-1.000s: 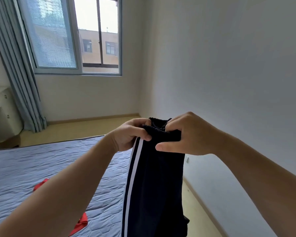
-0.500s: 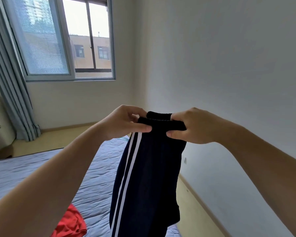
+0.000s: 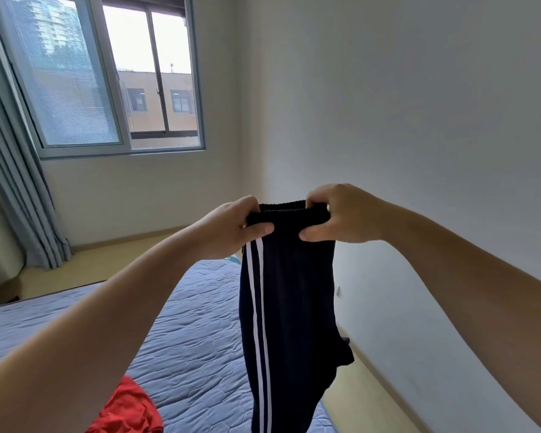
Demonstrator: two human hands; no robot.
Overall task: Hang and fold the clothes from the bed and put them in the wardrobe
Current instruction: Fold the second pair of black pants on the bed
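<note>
Hanging lengthwise straight down above the bed [image 3: 194, 332], the dark striped trousers [image 3: 291, 307] have their waistband uppermost, pinched at its ends by the left hand [image 3: 231, 226] and right hand [image 3: 341, 214]; a red garment [image 3: 128, 410] lies below.

Dark trousers [image 3: 294, 307] between both hands

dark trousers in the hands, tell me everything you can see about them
The dark trousers are navy-black soft knit with two white stripes down the left-facing side and a gathered elastic waistband on top. They hang upright in the air above the bed edge, legs together, the lower end running out of frame. The left hand and right hand pinch the waistband at either end; nothing else touches them.
</note>
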